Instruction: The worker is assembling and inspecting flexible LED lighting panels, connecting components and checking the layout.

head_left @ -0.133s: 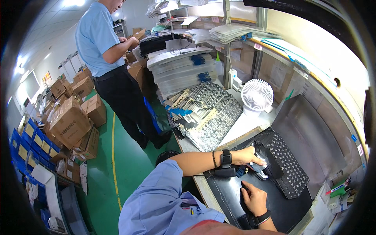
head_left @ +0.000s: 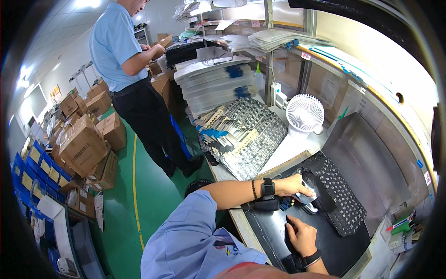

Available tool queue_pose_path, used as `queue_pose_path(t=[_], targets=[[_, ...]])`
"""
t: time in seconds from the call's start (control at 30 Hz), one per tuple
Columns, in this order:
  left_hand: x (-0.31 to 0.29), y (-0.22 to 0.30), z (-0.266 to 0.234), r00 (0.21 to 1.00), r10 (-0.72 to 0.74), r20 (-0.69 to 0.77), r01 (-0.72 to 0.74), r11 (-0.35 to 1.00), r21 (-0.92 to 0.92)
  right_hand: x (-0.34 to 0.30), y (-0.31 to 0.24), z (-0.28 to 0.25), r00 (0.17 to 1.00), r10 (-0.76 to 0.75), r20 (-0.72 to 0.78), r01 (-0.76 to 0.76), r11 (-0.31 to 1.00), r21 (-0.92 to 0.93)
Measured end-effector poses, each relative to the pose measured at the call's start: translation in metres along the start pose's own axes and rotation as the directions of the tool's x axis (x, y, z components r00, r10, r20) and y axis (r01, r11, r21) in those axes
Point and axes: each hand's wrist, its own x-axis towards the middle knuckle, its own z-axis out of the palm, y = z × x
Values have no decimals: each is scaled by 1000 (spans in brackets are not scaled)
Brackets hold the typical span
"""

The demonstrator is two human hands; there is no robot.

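My left hand [head_left: 293, 185] reaches across from the left, its fingers closed over a shiny pale grey piece [head_left: 307, 199] at the edge of a stack of thin black sheets. These black sheets [head_left: 346, 204] carry rows of small light squares, like keyboard parts. What the fingers grip underneath is hidden. My right hand [head_left: 303, 236] rests low over the black work mat [head_left: 269, 232], with thumb and forefinger apart and nothing seen between them. Both wrists wear dark bands.
A white fan [head_left: 304, 114] stands behind the mat, beside a large fanned stack of keyboard-like sheets [head_left: 251, 139]. A curved dark panel [head_left: 364, 162] leans at the right. Another person [head_left: 116, 56] stands at the far left near cardboard boxes [head_left: 81, 144]. Pens [head_left: 402, 223] stand at the right edge.
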Motion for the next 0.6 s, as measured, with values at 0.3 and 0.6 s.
queue_pose_path(t=[0.3, 0.6], targets=[[7, -7, -4, 1000, 1, 23, 1, 997, -72, 1, -1, -1, 1000, -8, -10, 8, 1000, 15], [3, -3, -2, 1000, 7, 14, -7, 998, -62, 1, -3, -2, 1000, 1, 3, -1, 1000, 16]])
